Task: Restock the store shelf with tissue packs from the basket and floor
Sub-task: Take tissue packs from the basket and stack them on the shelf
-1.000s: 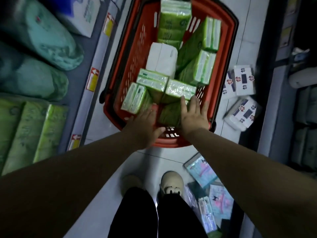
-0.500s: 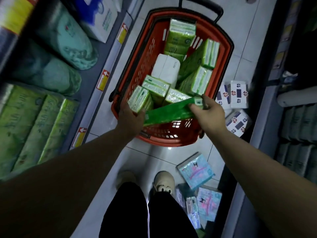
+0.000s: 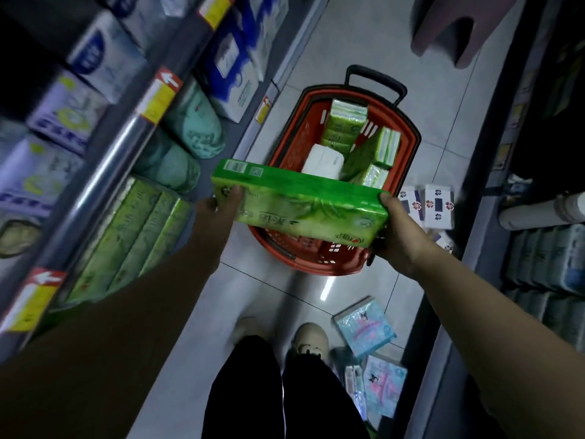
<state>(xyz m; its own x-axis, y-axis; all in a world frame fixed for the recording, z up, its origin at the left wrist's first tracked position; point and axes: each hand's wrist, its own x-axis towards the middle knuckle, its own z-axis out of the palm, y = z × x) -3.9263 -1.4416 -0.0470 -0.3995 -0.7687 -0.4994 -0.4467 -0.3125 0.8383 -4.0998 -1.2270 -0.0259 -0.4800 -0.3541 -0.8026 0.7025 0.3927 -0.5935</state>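
I hold a long green tissue pack (image 3: 304,205) level in the air above the near rim of the red basket (image 3: 294,147). My left hand (image 3: 218,207) grips its left end and my right hand (image 3: 394,231) grips its right end. Several green packs (image 3: 346,120) and one white pack (image 3: 323,161) lie in the basket. Matching green packs (image 3: 133,229) lie on the low shelf to my left. White packs with flower prints (image 3: 438,205) and pale blue packs (image 3: 364,331) lie on the floor to the right.
Shelving with yellow price tags (image 3: 155,101) runs along the left, stocked with white and blue boxes (image 3: 234,74) and teal rolls (image 3: 193,125). A dark shelf unit (image 3: 544,264) lines the right. A stool (image 3: 456,30) stands beyond the basket. My shoes (image 3: 308,340) are on the tiled aisle floor.
Both hands reached into the basket, took a green pack by its ends and lifted it up and leftward out of the basket. My view has risen, showing more of the left shelves.
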